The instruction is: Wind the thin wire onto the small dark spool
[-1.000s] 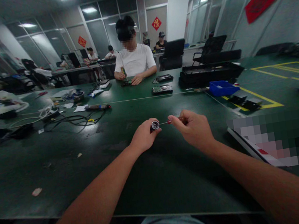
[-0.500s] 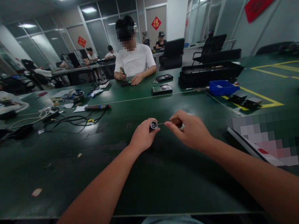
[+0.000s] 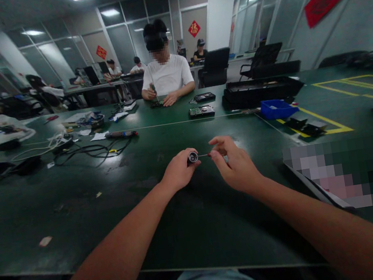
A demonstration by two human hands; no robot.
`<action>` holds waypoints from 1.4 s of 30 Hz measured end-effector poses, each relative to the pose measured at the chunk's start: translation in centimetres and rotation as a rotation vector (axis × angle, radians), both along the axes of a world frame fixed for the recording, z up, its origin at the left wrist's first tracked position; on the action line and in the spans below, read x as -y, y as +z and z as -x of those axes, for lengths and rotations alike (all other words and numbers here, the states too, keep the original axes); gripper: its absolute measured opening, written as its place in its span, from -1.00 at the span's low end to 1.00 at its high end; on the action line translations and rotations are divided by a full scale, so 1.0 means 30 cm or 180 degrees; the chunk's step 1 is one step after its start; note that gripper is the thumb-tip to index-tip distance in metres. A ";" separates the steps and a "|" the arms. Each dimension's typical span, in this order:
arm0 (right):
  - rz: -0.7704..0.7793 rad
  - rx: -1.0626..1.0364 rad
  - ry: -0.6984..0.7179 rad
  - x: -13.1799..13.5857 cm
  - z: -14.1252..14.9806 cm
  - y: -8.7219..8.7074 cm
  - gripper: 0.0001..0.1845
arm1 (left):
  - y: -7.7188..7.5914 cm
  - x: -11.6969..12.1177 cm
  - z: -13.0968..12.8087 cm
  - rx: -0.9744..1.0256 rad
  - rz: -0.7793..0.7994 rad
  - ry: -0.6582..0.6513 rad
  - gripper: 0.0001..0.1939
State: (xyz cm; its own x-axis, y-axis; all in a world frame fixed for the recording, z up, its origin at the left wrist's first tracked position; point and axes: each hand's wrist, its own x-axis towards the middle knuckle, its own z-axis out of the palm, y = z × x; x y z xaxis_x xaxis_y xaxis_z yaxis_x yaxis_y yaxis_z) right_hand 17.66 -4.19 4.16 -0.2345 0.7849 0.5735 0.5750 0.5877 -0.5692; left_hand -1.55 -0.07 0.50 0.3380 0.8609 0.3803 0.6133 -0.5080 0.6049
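Near the middle of the table, my left hand (image 3: 177,170) is closed around a small dark cylindrical part (image 3: 193,157). Its round, silver-rimmed end faces me, and the rest of it is hidden by my fingers. From the right, the thin metal shaft of a screwdriver (image 3: 204,155) reaches the side of that part. My right hand (image 3: 235,163) holds the screwdriver by its reddish-brown handle, with the thumb at the handle's front. Its index finger is lifted and stretched forward. Most of the handle is hidden behind the fingers.
Across the green table (image 3: 142,217) a person in a white shirt (image 3: 167,75) works with a tool. Two hard drives (image 3: 201,111) lie ahead. A blue bin (image 3: 278,109) and a black tray (image 3: 261,92) stand right. Cables (image 3: 90,150) and an electric screwdriver (image 3: 121,134) lie left.
My right hand's fingers have loosened and shifted on the screwdriver handle, with the index finger now raised. My left hand and the cylindrical part have barely moved.
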 end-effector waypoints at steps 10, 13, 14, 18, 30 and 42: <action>0.1273 -0.2593 0.0201 -0.066 0.006 -0.029 -0.73 | 0.008 -0.001 -0.002 -0.0071 -0.0002 -0.0024 -0.77; 0.1434 -0.3024 0.0251 -0.082 -0.001 -0.030 -0.71 | 0.010 -0.003 0.001 -0.0091 0.0007 0.0039 -0.77; 0.1321 -0.2993 0.0234 -0.083 -0.003 -0.029 -0.72 | 0.011 -0.002 0.002 -0.0091 0.0012 0.0044 -0.77; 0.0792 -0.2286 0.0068 -0.065 -0.002 -0.015 -0.78 | 0.016 0.004 -0.002 -0.0064 0.0003 0.0029 -0.78; 0.0795 -0.1557 0.0143 -0.052 -0.003 -0.009 -0.72 | 0.013 0.002 0.001 0.0031 0.0028 0.0100 -0.78; 0.0945 -0.1661 -0.0223 -0.074 -0.008 -0.020 -0.67 | 0.020 0.008 -0.001 -0.0025 0.0023 0.0059 -0.76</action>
